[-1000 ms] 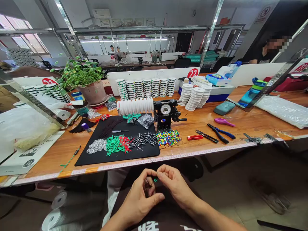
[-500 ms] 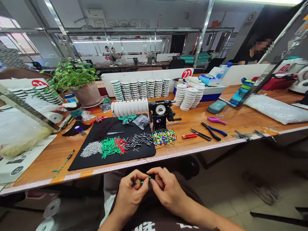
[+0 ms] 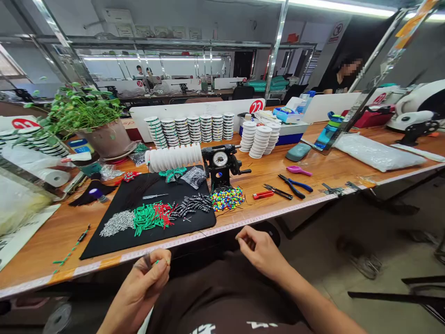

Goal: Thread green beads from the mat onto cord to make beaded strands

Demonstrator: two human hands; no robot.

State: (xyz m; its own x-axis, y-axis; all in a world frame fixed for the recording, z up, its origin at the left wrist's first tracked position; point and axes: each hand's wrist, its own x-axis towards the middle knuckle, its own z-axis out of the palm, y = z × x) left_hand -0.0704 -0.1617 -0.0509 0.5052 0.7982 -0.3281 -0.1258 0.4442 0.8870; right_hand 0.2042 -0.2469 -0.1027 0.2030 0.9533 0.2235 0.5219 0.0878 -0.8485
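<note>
L hand (image 3: 139,287) is at the near side, just below the edge of the tabletop (image 3: 330,174), over the person's lap. Its fingers (image 3: 163,265) pinch a tiny green bit (image 3: 157,262) next to a thin dark bit (image 3: 148,260), too small to tell what it is. R hand (image 3: 259,253) is well apart to the right, also near the edge. Its fingers (image 3: 245,241) curl in w/ tips close, can't tell if they hold anything. Far from the hands lies a black mat (image 3: 104,246) w/ piles of silver bits (image 3: 118,222), green bits (image 3: 149,218), red bits (image 3: 164,213) and black bits (image 3: 191,204). Just right of the mat is a heap of colored beads (image 3: 222,199), w/ a hand-crank winder (image 3: 219,162) behind it. Further right are blue-handled pliers (image 3: 292,185) and a pink scoop (image 3: 299,170). Stacks of white spools (image 3: 187,129) stand at the far side.
</note>
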